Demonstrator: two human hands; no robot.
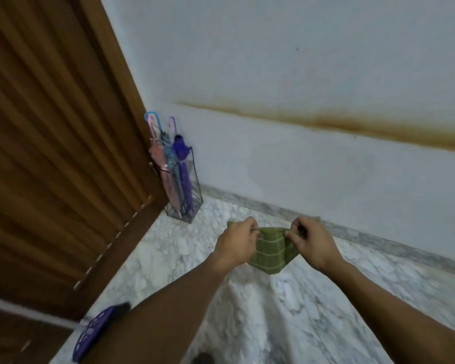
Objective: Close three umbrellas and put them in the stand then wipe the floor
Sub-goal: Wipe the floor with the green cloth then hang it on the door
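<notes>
Three closed umbrellas stand upright in a wire stand (195,203) in the corner by the door: a pink umbrella (163,172), a blue umbrella (171,164) and a purple umbrella (183,169). In front of me, above the floor, I hold a green striped cloth (269,254) stretched between both hands. My left hand (238,244) pinches its left top edge and my right hand (313,240) pinches its right top edge. The cloth hangs down folded between them.
A brown wooden door (58,153) fills the left side. The white wall (300,74) carries a brown stain band. The marble floor (273,311) spreads below. A purple flat object (97,329) lies on the floor at the lower left, partly hidden by my left forearm.
</notes>
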